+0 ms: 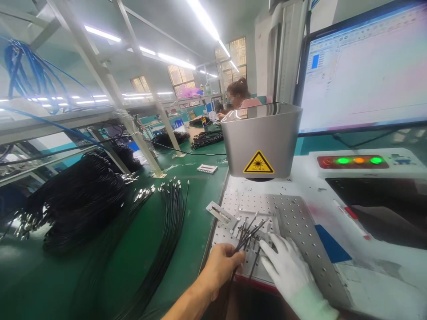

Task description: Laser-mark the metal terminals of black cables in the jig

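I see the bare left hand, thumb and fingers pinched round a few black cables whose ends lie over the perforated plate. The gloved right hand has its fingers spread beside them; whether they touch a cable, I can't tell. I'd grip close behind the ends and part them singly, without crossing. Beyond stands the grey housing; to the left, a cable bundle lies on the green table.

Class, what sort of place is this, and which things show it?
Probably a cable workshop: bundled black cables lie on a green bench, and beside it a grey machine head bears a yellow warning sign.
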Motion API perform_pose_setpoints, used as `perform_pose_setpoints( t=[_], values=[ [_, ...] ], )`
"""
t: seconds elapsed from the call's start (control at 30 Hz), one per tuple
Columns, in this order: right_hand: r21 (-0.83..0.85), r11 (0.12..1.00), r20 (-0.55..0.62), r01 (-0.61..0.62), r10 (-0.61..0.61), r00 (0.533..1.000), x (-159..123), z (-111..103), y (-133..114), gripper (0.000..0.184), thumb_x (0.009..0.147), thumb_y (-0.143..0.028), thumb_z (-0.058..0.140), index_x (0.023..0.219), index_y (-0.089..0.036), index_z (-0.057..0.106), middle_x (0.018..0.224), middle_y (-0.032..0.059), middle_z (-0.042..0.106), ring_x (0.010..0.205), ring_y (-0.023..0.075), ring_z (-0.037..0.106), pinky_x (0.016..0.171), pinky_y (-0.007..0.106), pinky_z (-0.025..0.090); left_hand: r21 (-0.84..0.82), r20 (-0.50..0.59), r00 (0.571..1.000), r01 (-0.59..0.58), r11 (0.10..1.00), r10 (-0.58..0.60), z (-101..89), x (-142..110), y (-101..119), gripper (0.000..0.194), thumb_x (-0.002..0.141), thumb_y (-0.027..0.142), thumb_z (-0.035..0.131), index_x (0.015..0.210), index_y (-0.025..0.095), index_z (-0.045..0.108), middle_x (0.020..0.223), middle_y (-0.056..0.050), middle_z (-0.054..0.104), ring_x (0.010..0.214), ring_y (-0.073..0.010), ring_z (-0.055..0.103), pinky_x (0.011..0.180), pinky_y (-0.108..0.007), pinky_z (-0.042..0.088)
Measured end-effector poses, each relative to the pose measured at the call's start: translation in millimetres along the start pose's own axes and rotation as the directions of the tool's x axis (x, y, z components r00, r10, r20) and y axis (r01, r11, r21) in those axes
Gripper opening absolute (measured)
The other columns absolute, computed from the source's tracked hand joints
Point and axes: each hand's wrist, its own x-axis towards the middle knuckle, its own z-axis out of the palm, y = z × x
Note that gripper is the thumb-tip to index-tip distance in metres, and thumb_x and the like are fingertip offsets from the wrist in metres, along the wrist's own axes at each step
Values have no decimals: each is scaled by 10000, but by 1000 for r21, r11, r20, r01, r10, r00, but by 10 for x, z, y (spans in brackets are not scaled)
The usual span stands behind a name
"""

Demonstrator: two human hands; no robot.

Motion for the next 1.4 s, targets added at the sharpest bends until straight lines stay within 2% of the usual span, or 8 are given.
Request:
perform_pose_setpoints(
  t=[0.13, 0.27, 0.47, 0.7, 0.9, 1.13, 1.33, 1.4],
  values=[
    [20, 1000, -11, 21, -21, 1000, -29, 48, 27, 328, 882, -265, 384, 926, -242, 709, 1022, 101, 637, 894, 254, 543, 847, 422, 394, -44, 12, 1000, 26, 999, -26, 78, 27, 65, 172, 705, 205, 617, 594, 170, 491, 453, 63, 458, 387, -50, 284, 423, -234, 144],
    [22, 998, -4, 65, -65, 998, -64, 94, 74, 285, 877, -302, 426, 968, -262, 692, 1049, 83, 627, 899, 242, 537, 834, 400, 396, -77, -6, 1000, 4, 997, -4, 142, 67, 77, 164, 653, 129, 618, 546, 157, 496, 441, 61, 461, 403, -50, 319, 437, -220, 193],
    [69, 997, -32, -38, 40, 999, -32, 58, -19, 351, 881, -248, 361, 908, -235, 711, 1018, 110, 639, 905, 256, 538, 858, 437, 390, -38, -20, 1000, 20, 999, -21, 183, 80, 72, 190, 668, 104, 581, 512, 161, 488, 423, 57, 462, 398, -54, 322, 446, -224, 214],
    [93, 994, -18, -60, 62, 998, -18, 41, -33, 370, 906, -271, 339, 910, -233, 707, 1021, 88, 659, 922, 249, 536, 870, 423, 373, 30, -55, 998, -28, 999, 30, 191, 150, 5, 174, 632, 109, 589, 501, 167, 491, 425, 58, 457, 440, -75, 377, 457, -229, 236],
    [143, 989, 33, -28, 24, 999, -71, 94, 19, 300, 890, -254, 392, 976, -235, 679, 1083, -11, 679, 971, 240, 529, 904, 422, 340, 57, -50, 998, -35, 998, 38, 193, 170, -33, 138, 601, 120, 567, 492, 172, 501, 428, 47, 479, 449, -88, 405, 457, -232, 257],
    [70, 988, 66, 136, -141, 988, -167, 182, 140, 296, 864, -273, 477, 1109, -231, 639, 1148, -22, 657, 1010, 236, 518, 910, 426, 319, 84, -42, 999, 3, 996, 0, 204, 234, -81, 120, 579, 137, 573, 476, 175, 525, 411, 37, 483, 419, -104, 416, 426, -235, 257],
    [154, 986, 202, 61, -92, 975, -148, 116, 144, 309, 880, -242, 468, 1136, -263, 639, 1187, -41, 642, 1039, 217, 521, 945, 422, 337, 58, -36, 999, 10, 998, -8, 205, 245, -87, 126, 562, 116, 585, 467, 175, 526, 419, 39, 479, 430, -110, 433, 416, -229, 272],
    [171, 984, 206, 53, -89, 975, -128, 96, 129, 316, 859, -251, 484, 1131, -263, 646, 1180, -27, 648, 1054, 224, 522, 951, 436, 341, 60, -23, 1000, 13, 998, -11, 200, 224, -66, 145, 567, 113, 591, 459, 178, 520, 413, 36, 480, 423, -113, 431, 414, -233, 272]
  ],
)
